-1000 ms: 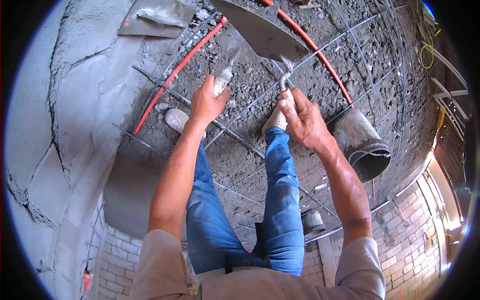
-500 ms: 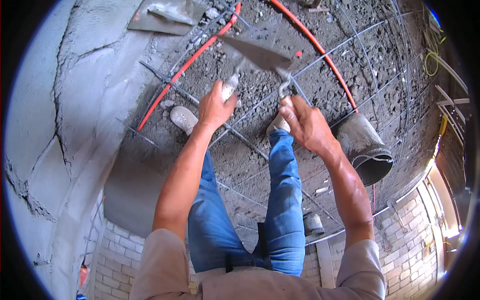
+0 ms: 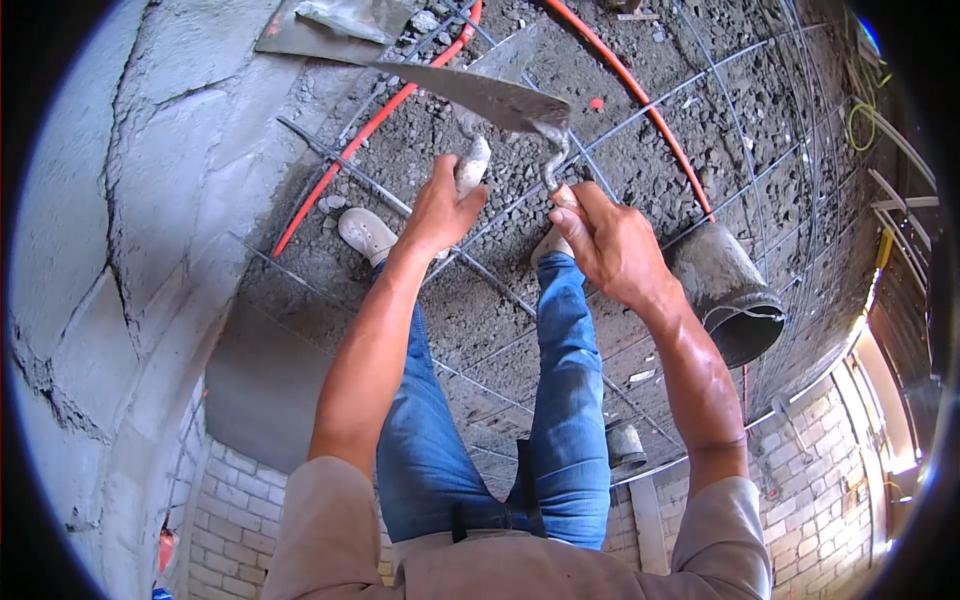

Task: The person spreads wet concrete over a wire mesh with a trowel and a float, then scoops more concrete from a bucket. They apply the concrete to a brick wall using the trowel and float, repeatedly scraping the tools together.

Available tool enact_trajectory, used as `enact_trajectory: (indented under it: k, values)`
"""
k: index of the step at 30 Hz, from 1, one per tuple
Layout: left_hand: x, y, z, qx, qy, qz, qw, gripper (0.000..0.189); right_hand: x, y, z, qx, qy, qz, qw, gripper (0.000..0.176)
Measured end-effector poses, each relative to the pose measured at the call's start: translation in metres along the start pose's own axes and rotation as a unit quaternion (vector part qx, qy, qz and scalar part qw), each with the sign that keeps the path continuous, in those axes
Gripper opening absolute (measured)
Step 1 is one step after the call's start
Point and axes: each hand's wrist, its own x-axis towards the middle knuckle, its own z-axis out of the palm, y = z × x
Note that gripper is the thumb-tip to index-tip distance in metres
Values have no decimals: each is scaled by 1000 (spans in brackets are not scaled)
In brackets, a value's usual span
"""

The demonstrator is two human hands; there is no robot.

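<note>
My right hand is closed around the handle of a pointed trowel, whose mortar-smeared blade reaches left across the front of me. My left hand grips the pale handle of a second trowel. Part of that tool's blade appears to show behind the first blade, which hides the rest. Both tools are held above gravelly ground crossed by steel bars. Near the top left lies a flat grey board with a mortar-coated tool on it.
Orange conduits curve over the rebar grid. A dirty bucket lies tipped on the right, and a smaller container is behind my leg. A rough plastered wall rises along the left. Bundled wires run down the right.
The right hand's trowel blade has swung left, its tip now closer to the board. The left hand's trowel has shifted slightly, its handle turning right. My feet have stayed in place.
</note>
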Motion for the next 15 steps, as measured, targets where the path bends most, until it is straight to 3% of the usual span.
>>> enact_trajectory:
  k: [1,2,4,5,6,7,11,13,15]
  values:
    - [1,-1,1,-32,-23,-54,998,48,0,0,0,-1,0,0,1000,31]
    - [2,1,0,-33,-23,-54,998,48,-2,1,2,1,25,-21,999,31]
    - [3,6,-4,-6,10,26,1000,48,-2,11,11,3,50,-40,998,31]
    - [2,16,-5,6,4,-27,1000,48,5,26,17,-44,5,-5,999,31]
    - [1,12,-4,7,7,-26,1000,48,9,31,17,-89,-39,30,995,30]
    - [0,6,-3,39,-6,-37,999,48,8,35,10,-69,-52,8,996,29]
    - [-5,0,-2,47,-7,-27,999,44,-11,13,8,3,22,8,1000,30]
    - [-3,3,2,39,1,-11,999,44,-4,35,21,-63,-36,0,997,30]
    - [-6,2,1,86,-26,-48,995,40,5,28,17,-72,-51,-11,996,30]
